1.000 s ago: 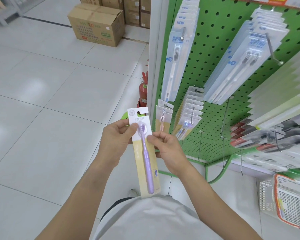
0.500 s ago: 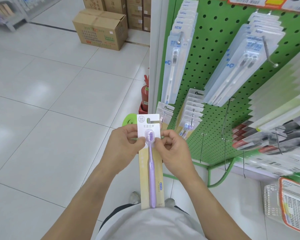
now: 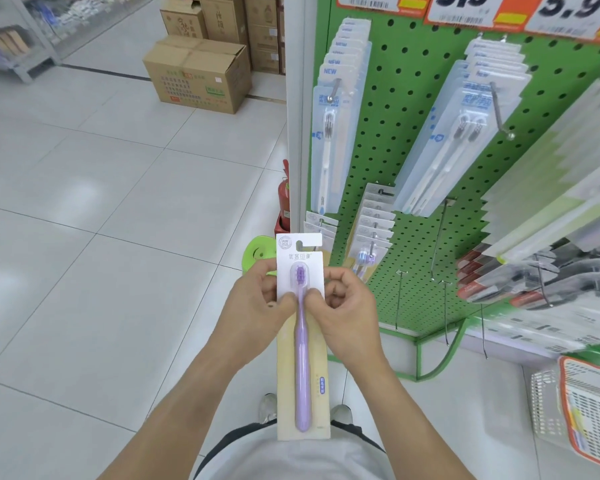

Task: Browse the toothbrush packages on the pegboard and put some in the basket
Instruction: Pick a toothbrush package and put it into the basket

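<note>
step: inspect package | left hand (image 3: pixel 257 303) and right hand (image 3: pixel 347 306) pinch purple toothbrush package (image 3: pixel 302 341) upright before chest | advice: hold card edges, then carry right to basket (image 3: pixel 575 407) below pegboard (image 3: pixel 413 168)

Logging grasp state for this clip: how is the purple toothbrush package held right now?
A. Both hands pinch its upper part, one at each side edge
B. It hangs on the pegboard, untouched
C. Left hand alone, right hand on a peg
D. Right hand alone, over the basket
A: the left hand and right hand each pinch a side edge of the purple toothbrush package near the brush head, in front of the person's body.
</note>
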